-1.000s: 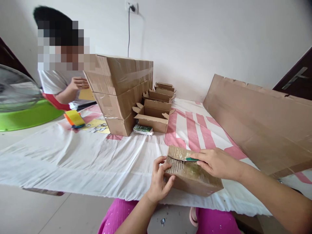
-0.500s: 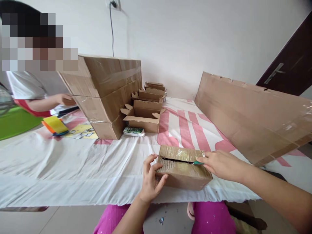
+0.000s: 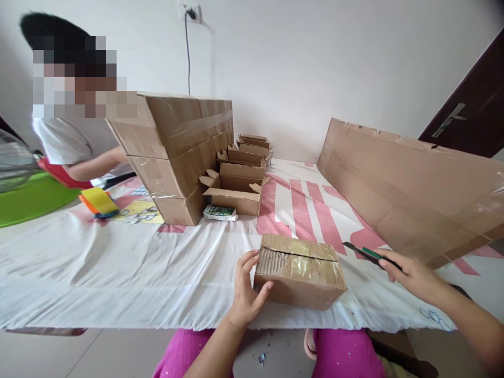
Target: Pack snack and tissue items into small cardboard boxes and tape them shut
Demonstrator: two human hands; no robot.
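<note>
A small taped cardboard box [image 3: 301,286] rests near the front edge of the cloth-covered table, with a slit running along its top. My left hand [image 3: 248,291] grips its left end, fingertips at the upper edge and thumb on the front side. To the right of the box, my right hand [image 3: 407,273] is closed around a green and black utility knife [image 3: 370,255], held above the cloth. The knife's blade points left towards the box and is apart from it.
Large stacked cartons [image 3: 185,152] stand at the left, beside a row of open cardboard boxes [image 3: 234,202]. A small green-and-white packet [image 3: 220,212] lies before them. A big cardboard sheet [image 3: 405,184] leans at the right. Another person [image 3: 84,142] sits behind the cartons.
My right hand has drawn the knife out of the box's top slit and away to the right. The gap in the top looks narrower. My left hand stays on the box.
</note>
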